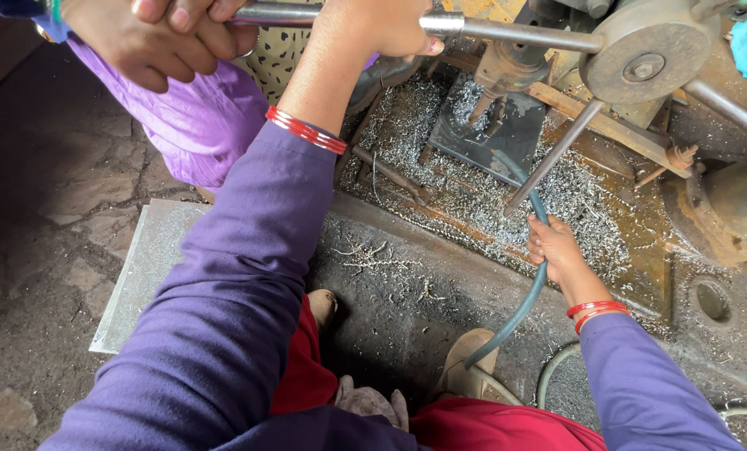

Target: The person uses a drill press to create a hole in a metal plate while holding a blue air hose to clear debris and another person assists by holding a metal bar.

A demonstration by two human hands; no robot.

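Note:
My left hand [382, 25] reaches up and grips a steel lever bar [524, 35] that runs into the round hub [645, 50] of a drilling machine. My right hand [557, 250] is closed around a thin teal hose [524, 305], holding its end over the machine's base. The drill spindle [507, 63] points down at a dark block [490, 134] lying among metal shavings [582, 200]. Both my wrists carry red bangles over purple sleeves.
Another person's hands [165, 38], in a lilac garment, grip the same bar at the top left. A grey metal plate [144, 267] lies on the stone floor. My sandalled foot [469, 359] rests against the rusty machine base [707, 301]. More spokes stick out from the hub.

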